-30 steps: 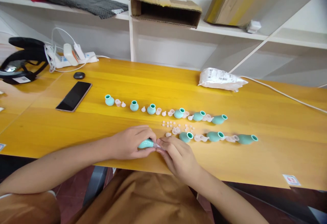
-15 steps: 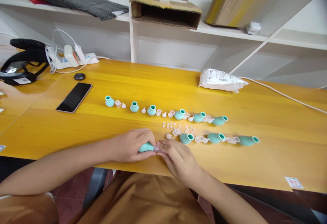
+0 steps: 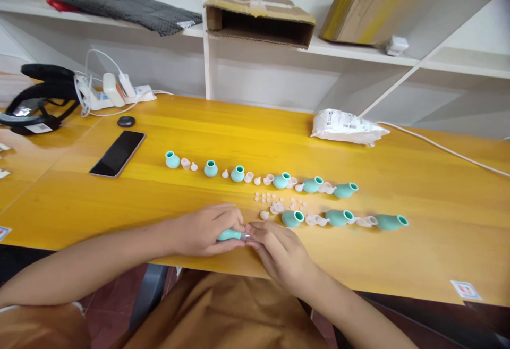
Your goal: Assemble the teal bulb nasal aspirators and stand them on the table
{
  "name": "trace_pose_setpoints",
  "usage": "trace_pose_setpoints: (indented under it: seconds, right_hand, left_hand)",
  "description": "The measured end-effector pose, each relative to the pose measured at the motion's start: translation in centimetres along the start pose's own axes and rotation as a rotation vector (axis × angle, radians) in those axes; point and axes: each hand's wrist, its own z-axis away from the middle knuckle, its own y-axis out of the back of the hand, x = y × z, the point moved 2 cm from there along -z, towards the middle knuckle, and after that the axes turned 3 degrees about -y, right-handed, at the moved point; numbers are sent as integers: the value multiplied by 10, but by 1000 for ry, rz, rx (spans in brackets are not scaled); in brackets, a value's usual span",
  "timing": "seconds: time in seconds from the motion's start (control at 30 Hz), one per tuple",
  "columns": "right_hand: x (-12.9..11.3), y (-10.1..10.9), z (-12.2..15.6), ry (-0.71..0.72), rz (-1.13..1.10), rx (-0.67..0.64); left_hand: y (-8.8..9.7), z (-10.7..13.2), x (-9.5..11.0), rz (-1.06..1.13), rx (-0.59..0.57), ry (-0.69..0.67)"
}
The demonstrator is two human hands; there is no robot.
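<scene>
My left hand (image 3: 207,229) is closed round a small teal bulb (image 3: 228,235) at the near edge of the yellow table (image 3: 119,200). My right hand (image 3: 279,250) pinches a small clear tip at the bulb's mouth (image 3: 246,236). Just beyond my hands lie two rows of teal bulbs, the far row (image 3: 238,173) and the near row (image 3: 338,217), with pale pink caps (image 3: 274,208) and tiny pale discs (image 3: 265,197) scattered between them.
A black phone (image 3: 117,153) and a small dark oval case (image 3: 126,121) lie at the left. A power strip with chargers (image 3: 115,91) and a black headset (image 3: 35,99) sit far left. A white packet (image 3: 346,126) and a cable (image 3: 446,150) lie at the right. Shelves behind hold cardboard boxes (image 3: 258,19).
Both hands stay together on the teal bulb at the table's near edge, with small finger shifts only. The view has tilted slightly, so everything sits a little lower.
</scene>
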Motion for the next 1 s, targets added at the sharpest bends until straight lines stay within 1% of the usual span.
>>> trace_pose_setpoints:
  seconds: [0.2, 0.47, 0.73, 1.0]
  right_hand:
    - [-1, 1, 0, -11, -24, -24]
    - [-1, 0, -1, 2, -21, 6]
    - [-1, -2, -3, 3, -41, 19]
    - [0, -3, 0, 3, -23, 14]
  left_hand:
    - [-2, 1, 0, -3, 5, 3]
    - [-6, 1, -1, -10, 33, -30]
    - [-5, 0, 2, -41, 73, -39]
    - [-5, 2, 3, -64, 45, -18]
